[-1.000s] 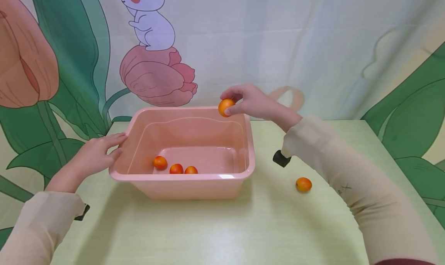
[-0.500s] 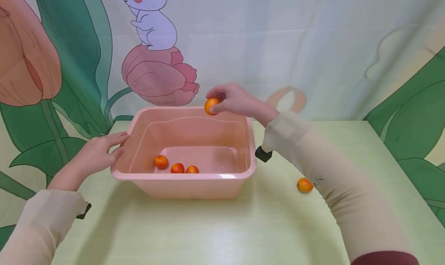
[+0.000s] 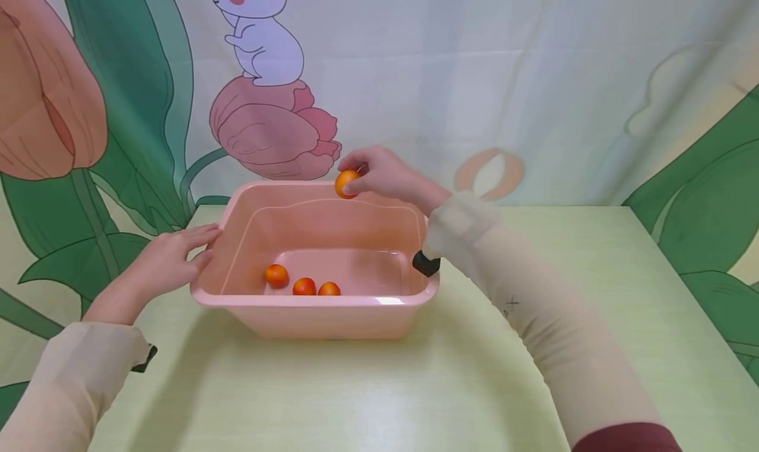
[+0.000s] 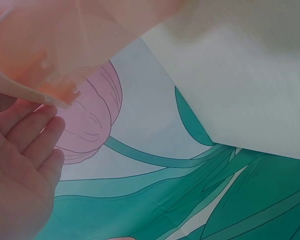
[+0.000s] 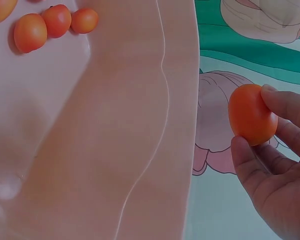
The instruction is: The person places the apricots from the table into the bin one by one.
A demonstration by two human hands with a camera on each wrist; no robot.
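Note:
Near the far rim of a pink plastic basin [image 3: 332, 317], my right hand [image 3: 379, 172] pinches a small orange-red fruit [image 3: 346, 184] between thumb and fingers. In the right wrist view the fruit [image 5: 252, 114] overlaps the patterned backdrop just outside the basin wall [image 5: 155, 150]. At the basin's left rim, my left hand [image 3: 166, 261] rests with fairly straight fingers; its fingertips [image 4: 50, 112] touch the lip. Several similar fruits [image 5: 31, 33] lie inside the basin. The sleeve mostly hides one more fruit on the table, with only a sliver of orange showing.
The basin stands on a pale green table [image 3: 332, 393]. Behind the table hangs a printed curtain [image 3: 474, 76] with tulips and a white animal. Both forearms wear beige sleeves, with a small black device [image 3: 427, 263] at the right wrist.
My right hand has moved left along the far rim with the fruit. Its sleeve now covers most of the fruit on the table. The left hand stays at the left rim.

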